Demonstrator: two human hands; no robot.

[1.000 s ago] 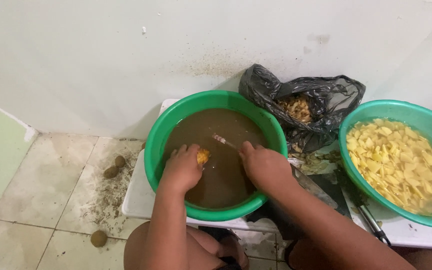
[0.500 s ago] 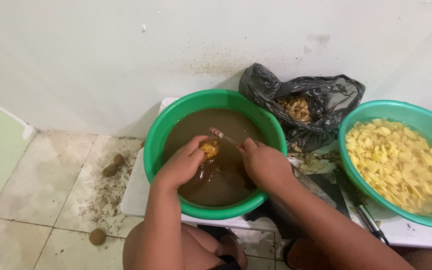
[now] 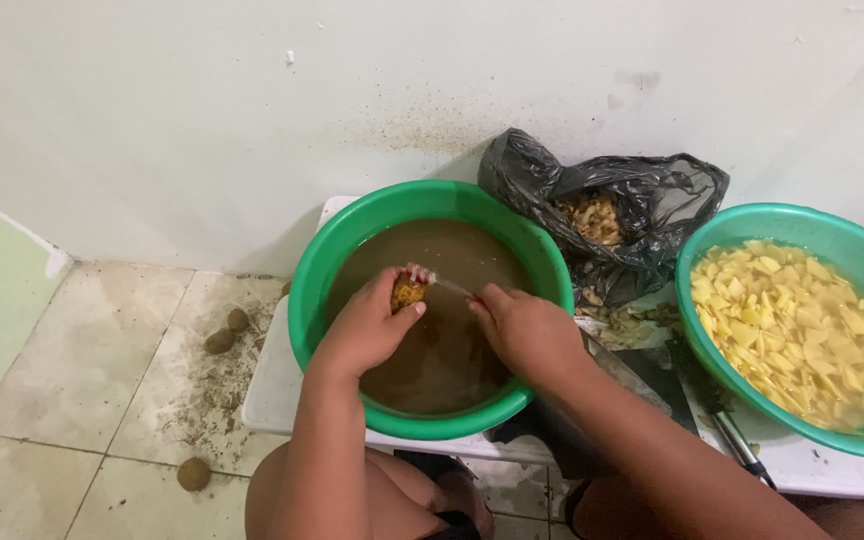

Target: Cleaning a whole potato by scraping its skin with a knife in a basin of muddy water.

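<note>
Lifted a little higher over the brown water of the left green basin (image 3: pixel 312 300) than before, the left hand (image 3: pixel 367 325) has its fingers closed on a small potato (image 3: pixel 408 292) while the right hand (image 3: pixel 522 325) grips a brush (image 3: pixel 430 278) touching it.

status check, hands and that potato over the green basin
Left hand grips small potato above muddy water. Right hand holds toothbrush, bristles on potato. Nothing in the way.
</note>
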